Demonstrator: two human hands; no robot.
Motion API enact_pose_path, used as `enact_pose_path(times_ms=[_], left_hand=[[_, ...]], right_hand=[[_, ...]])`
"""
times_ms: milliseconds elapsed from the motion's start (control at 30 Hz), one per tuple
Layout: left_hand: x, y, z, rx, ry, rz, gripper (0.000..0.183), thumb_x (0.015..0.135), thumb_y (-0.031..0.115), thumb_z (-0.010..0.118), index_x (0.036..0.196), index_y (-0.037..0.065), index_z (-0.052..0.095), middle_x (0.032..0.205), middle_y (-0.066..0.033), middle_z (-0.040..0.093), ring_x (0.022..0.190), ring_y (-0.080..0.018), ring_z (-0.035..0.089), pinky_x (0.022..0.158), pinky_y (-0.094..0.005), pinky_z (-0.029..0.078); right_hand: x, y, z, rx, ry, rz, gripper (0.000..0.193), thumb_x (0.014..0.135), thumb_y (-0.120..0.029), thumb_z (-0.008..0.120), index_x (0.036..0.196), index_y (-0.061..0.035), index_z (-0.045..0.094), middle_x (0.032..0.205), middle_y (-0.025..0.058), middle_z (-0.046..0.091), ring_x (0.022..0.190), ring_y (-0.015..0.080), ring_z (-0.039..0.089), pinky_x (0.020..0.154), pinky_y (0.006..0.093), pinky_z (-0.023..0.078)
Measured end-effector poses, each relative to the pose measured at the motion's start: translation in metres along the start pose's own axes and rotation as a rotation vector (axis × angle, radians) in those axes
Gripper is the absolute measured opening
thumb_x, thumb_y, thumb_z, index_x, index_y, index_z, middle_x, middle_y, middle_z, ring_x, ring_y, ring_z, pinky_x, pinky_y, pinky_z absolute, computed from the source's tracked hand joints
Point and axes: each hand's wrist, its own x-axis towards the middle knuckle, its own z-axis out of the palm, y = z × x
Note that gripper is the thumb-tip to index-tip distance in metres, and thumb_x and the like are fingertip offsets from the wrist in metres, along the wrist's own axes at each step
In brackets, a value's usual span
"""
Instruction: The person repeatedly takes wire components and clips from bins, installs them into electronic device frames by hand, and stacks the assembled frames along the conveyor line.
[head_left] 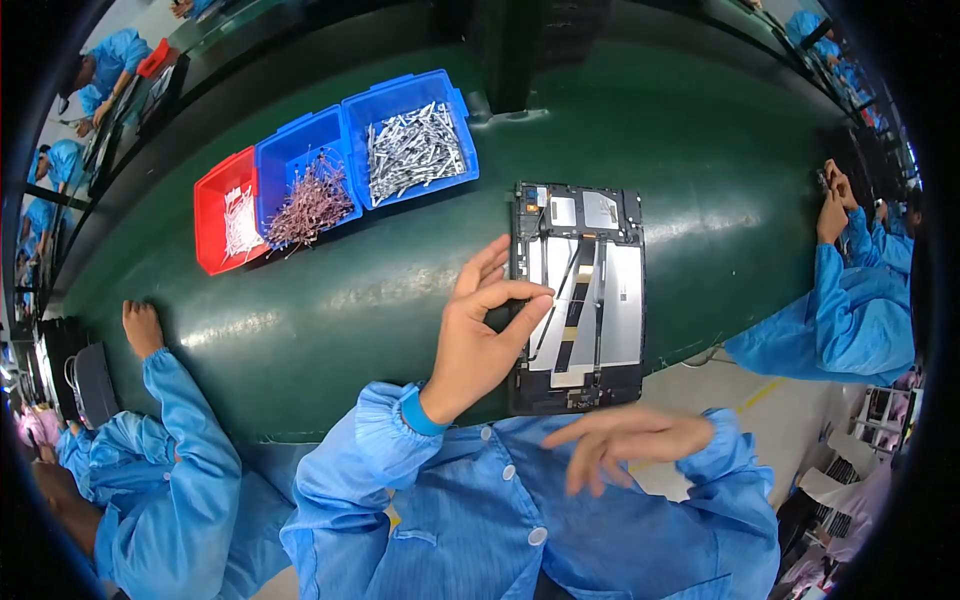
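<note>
An opened tablet [624, 290] lies on the green table in front of me, its silver plates, black cables and small circuit boards exposed. Over its left side is my left hand [478, 335], thumb and forefinger pinched together. Whatever sits between those fingertips is too small to name; a thin line shows near them. The other fingers of that hand stretch toward the tablet's left edge. My right hand [635, 440] hovers at the near edge of the table, below the tablet, smeared by motion. Its fingers look spread and nothing shows in them.
Left of the tablet, toward the back, stand a red bin [208, 225] of white pieces, a blue bin [280, 147] of reddish-brown wired parts and another blue bin [395, 97] of silvery strips. A dark post [515, 60] rises behind. Co-workers in blue sit at both sides.
</note>
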Motion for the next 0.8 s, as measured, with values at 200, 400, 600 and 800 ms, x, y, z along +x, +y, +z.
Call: enact_pose_path(times_ms=[200,400,600,800], left_hand=[[0.002,0.001,0.012,0.007,0.079,0.054,0.013,0.084,0.010,0.077,0.096,0.007,0.077,0.143,-0.0230,0.044,0.129,-0.0360,0.051,0.107,-0.0422,0.041],[-0.009,-0.001,0.009,0.034,0.182,0.029,0.012,0.084,0.007,0.076,0.096,0.004,0.076,0.144,-0.0224,0.043,0.129,-0.0353,0.051,0.107,-0.0419,0.041],[-0.040,0.000,0.004,0.015,0.257,0.027,0.014,0.084,0.004,0.075,0.098,0.005,0.076,0.145,-0.0188,0.038,0.131,-0.0339,0.049,0.108,-0.0422,0.041],[-0.034,0.003,-0.027,0.138,0.275,0.046,0.017,0.082,0.001,0.076,0.099,0.003,0.076,0.125,-0.0133,0.055,0.110,-0.0226,0.057,0.096,-0.0328,0.046]], right_hand=[[0.013,-0.070,-0.089,-1.152,1.392,-0.439,0.040,0.099,-0.025,0.058,0.130,-0.0002,0.057,0.113,0.0125,0.063,0.080,0.0163,0.064,0.072,0.0277,0.051],[0.068,-0.061,-0.117,-1.388,1.259,-0.573,0.035,0.099,-0.027,0.055,0.109,0.0050,0.064,0.108,0.0185,0.059,0.093,0.0358,0.064,0.082,0.0417,0.051],[0.092,-0.055,-0.088,-1.496,1.174,-0.527,0.035,0.099,-0.028,0.055,0.107,0.0053,0.063,0.111,0.0181,0.058,0.083,0.0379,0.066,0.074,0.0449,0.055],[0.089,-0.073,-0.058,-1.579,1.324,-0.618,0.034,0.093,-0.028,0.065,0.112,0.0011,0.063,0.107,0.0138,0.061,0.077,0.0330,0.068,0.064,0.0411,0.055]])
